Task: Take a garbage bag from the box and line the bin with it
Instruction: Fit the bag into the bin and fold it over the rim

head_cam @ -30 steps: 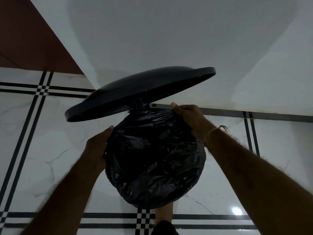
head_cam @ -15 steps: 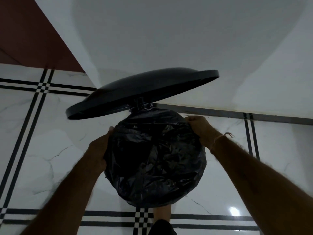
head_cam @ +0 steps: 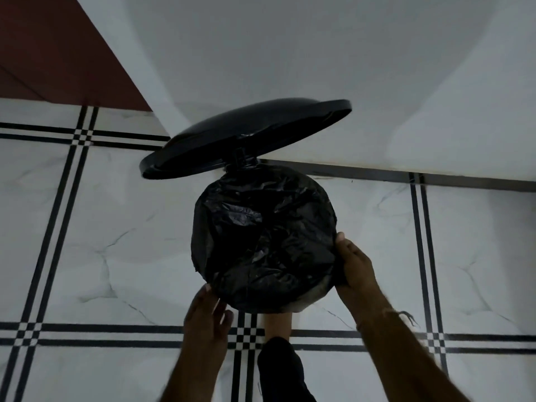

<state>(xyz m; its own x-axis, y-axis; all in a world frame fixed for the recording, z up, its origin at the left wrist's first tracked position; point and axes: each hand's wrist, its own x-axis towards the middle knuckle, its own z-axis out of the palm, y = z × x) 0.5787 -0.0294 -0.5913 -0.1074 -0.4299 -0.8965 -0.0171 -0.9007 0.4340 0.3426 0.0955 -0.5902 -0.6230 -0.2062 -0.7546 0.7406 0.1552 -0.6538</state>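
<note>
A round bin stands on the floor with its black lid [head_cam: 246,137] tilted up at the back. A crinkled black garbage bag [head_cam: 261,236] covers the bin's mouth and is folded over the rim. A pale strip of the bin's wall [head_cam: 314,294] shows at the near right, under the bag's edge. My right hand [head_cam: 355,264] grips the bag's edge at the right rim. My left hand [head_cam: 207,317] is at the near-left rim with its fingers spread, touching the bag's edge. No box is in view.
My foot [head_cam: 277,323] rests at the bin's near base, apparently on the pedal. The floor [head_cam: 95,227] is white marble tile with black lines. A white wall [head_cam: 319,53] rises just behind the bin, and a dark red surface [head_cam: 52,53] sits at the far left.
Both hands have slid from the bin's sides and back towards its near edge. The left hand has come off the left rim and opened. The view has pulled back.
</note>
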